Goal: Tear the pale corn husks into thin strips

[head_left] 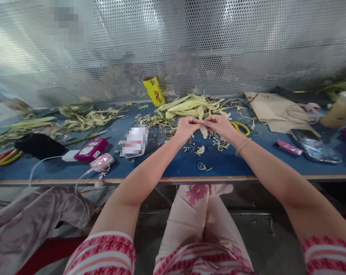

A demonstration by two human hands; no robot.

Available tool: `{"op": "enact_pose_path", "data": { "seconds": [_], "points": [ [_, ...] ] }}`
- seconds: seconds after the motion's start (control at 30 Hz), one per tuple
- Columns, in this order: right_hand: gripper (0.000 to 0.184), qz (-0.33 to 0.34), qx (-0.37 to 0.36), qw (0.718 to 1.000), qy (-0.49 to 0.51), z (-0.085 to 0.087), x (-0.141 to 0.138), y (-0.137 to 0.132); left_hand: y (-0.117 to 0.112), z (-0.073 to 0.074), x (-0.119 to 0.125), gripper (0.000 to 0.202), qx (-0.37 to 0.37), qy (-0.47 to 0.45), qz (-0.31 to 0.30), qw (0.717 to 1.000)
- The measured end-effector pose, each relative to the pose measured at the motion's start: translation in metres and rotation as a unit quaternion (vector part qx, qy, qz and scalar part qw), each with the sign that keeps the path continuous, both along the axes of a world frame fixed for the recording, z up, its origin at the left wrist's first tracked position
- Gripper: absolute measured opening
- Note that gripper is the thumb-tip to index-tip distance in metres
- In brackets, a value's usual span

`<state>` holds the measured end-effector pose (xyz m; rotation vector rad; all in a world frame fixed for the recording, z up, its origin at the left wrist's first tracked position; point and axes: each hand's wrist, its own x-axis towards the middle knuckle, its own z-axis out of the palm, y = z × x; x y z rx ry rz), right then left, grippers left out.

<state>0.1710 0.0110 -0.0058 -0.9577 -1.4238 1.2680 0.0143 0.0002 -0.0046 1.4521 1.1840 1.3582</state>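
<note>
Both hands meet over the blue table and pinch a small pale strip of corn husk (203, 131), which hangs down between the fingertips. My left hand (188, 127) closes on it from the left, and my right hand (218, 125) from the right with a thin band at the wrist. Right behind the hands lies a heap of yellow-green corn husks (187, 106). Yellow loop handles, seemingly of scissors (242, 128), show beside my right hand. Curled husk scraps (200, 149) are scattered on the table in front of the hands.
A yellow cardboard tube (154, 91) stands tilted by the perforated metal screen (218, 46). More husks (89, 118) lie at left, near a magenta charger (91, 149) and a pink case (102, 162). At right are brown paper (267, 107), a phone (314, 146) and a cup (340, 110).
</note>
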Motion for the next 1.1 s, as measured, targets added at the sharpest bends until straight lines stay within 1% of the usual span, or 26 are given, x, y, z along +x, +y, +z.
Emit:
{"op": "enact_pose_path", "data": {
  "seconds": [0.1,0.2,0.27,0.4,0.47,0.53,0.63,0.77,0.9,1.03,1.1],
  "points": [
    [0.033,0.003,-0.001,1.000,-0.002,0.0012,0.0001,-0.0002,-0.0016,0.0020,0.0007,0.007,-0.002,-0.002,-0.002,1.000],
    [0.032,0.004,0.007,1.000,0.001,0.0014,0.0013,0.0015,-0.0019,0.0030,0.0015,0.009,-0.005,-0.025,-0.016,1.000],
    [0.032,0.006,0.011,1.000,0.004,0.0014,0.0022,0.0024,-0.0016,0.0030,0.0018,0.013,-0.010,-0.048,-0.030,0.998],
    [0.029,0.003,0.017,1.000,0.011,0.0021,0.0038,0.0028,-0.0019,0.0032,0.0015,0.016,-0.044,-0.111,-0.074,0.990],
    [0.027,0.000,0.021,1.000,0.001,0.0021,0.0044,0.0030,-0.0020,0.0035,0.0010,0.018,-0.058,-0.122,-0.086,0.987],
    [0.025,-0.002,0.028,1.000,-0.012,0.0014,0.0047,0.0039,-0.0012,0.0030,0.0003,0.019,-0.060,-0.118,-0.086,0.988],
    [0.024,-0.003,0.032,0.999,-0.016,-0.0006,0.0045,0.0054,0.0017,0.0007,-0.0006,0.020,-0.040,-0.110,-0.073,0.990],
    [0.019,-0.001,0.015,1.000,-0.010,-0.0010,0.0033,0.0046,0.0047,-0.0023,-0.0011,0.021,-0.002,-0.103,-0.054,0.993],
    [0.018,0.004,0.001,1.000,-0.005,0.0015,0.0018,0.0010,0.0034,-0.0019,-0.0007,0.023,0.019,-0.093,-0.050,0.994],
    [0.019,0.005,0.013,1.000,-0.018,0.0015,0.0010,0.0011,0.0013,-0.0001,-0.0001,0.026,0.019,-0.087,-0.049,0.995],
    [0.020,0.003,0.024,1.000,-0.019,0.0000,0.0015,0.0030,0.0007,0.0004,0.0001,0.025,0.000,-0.088,-0.057,0.994]
  ]
}}
